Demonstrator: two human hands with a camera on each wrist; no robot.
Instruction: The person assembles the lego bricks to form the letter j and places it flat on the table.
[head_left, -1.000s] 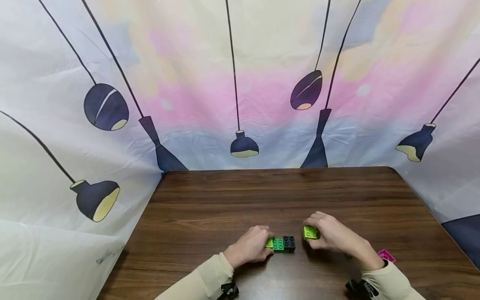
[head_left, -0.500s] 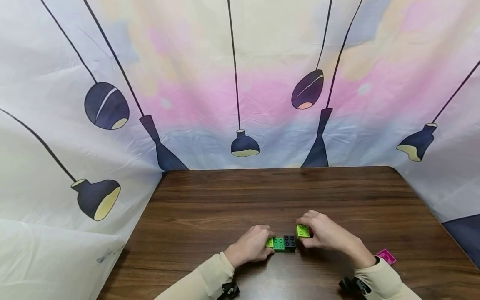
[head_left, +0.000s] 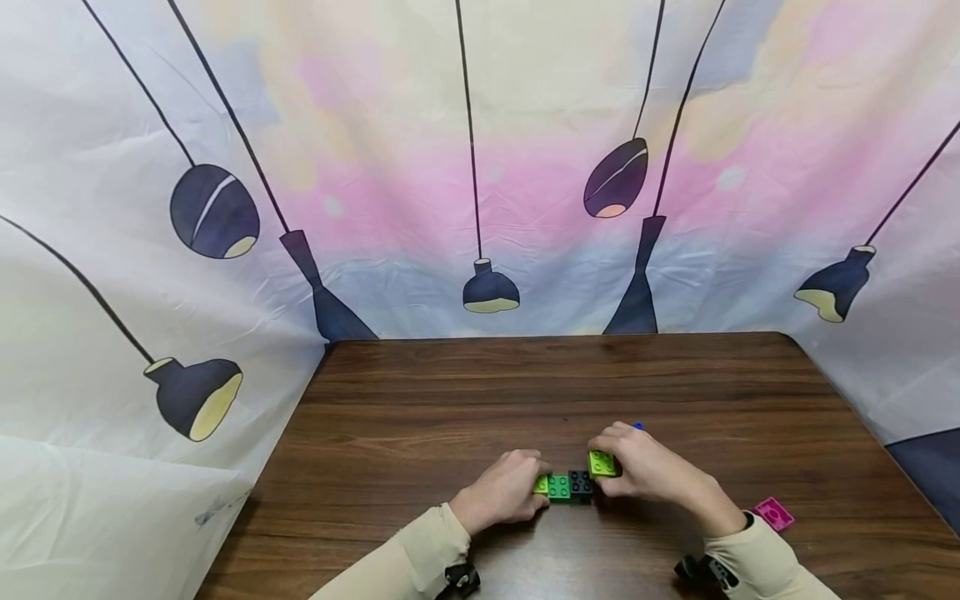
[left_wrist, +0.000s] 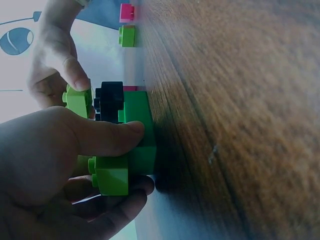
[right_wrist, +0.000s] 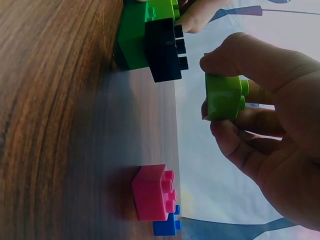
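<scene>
My left hand point(head_left: 497, 490) grips a joined stack of toy building bricks low over the table. The stack has a long green brick point(left_wrist: 142, 150) at the bottom. On top of it sit a lime brick point(left_wrist: 112, 176) at the left end and a black brick point(right_wrist: 162, 50), which overhangs the right end. Between thumb and fingers, my right hand point(head_left: 651, 465) pinches another lime brick point(right_wrist: 222, 97), studs up. In the right wrist view this brick is raised off the table, a gap away from the black brick. My left fingers hide part of the stack.
Right of the stack, a pink brick point(right_wrist: 150, 194) stands on the brown wooden table point(head_left: 450, 400), with a blue brick point(right_wrist: 165, 226) behind it. Another pink brick point(head_left: 772, 513) lies by the right sleeve. The left wrist view also shows a loose lime brick point(left_wrist: 127, 36).
My right hand has moved left with its lime brick, up close to the black brick. A blue brick now shows beyond that hand. The left hand has stayed in place.
</scene>
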